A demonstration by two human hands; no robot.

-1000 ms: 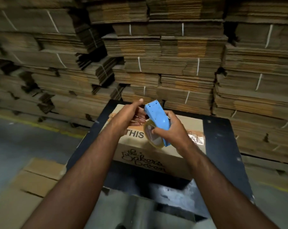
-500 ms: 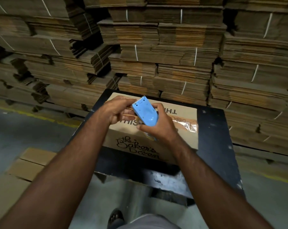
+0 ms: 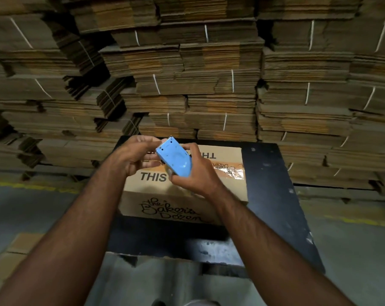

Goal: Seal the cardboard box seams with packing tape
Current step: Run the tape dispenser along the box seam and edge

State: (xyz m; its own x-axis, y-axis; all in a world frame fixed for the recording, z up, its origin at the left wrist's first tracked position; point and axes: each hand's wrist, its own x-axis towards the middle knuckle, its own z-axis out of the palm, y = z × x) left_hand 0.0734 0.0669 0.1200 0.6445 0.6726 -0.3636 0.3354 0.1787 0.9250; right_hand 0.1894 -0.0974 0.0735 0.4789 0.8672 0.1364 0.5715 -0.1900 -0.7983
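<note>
Right hand (image 3: 194,173) wraps the blue dispenser (image 3: 175,157), toothed edge tilted up and away. Left hand (image 3: 133,153) is at that edge, fingers curled in as if pinching tape, though the tape end itself is too small to make out. Below them the box (image 3: 226,186) sits on the black table (image 3: 273,195), shiny tape (image 3: 230,172) along its top seam. Beyond, strapped flat cardboard stacks (image 3: 200,85).

Below your fingers (image 3: 188,149), the black table (image 3: 268,195) carries one cardboard box (image 3: 178,195), its near side facing you.
</note>
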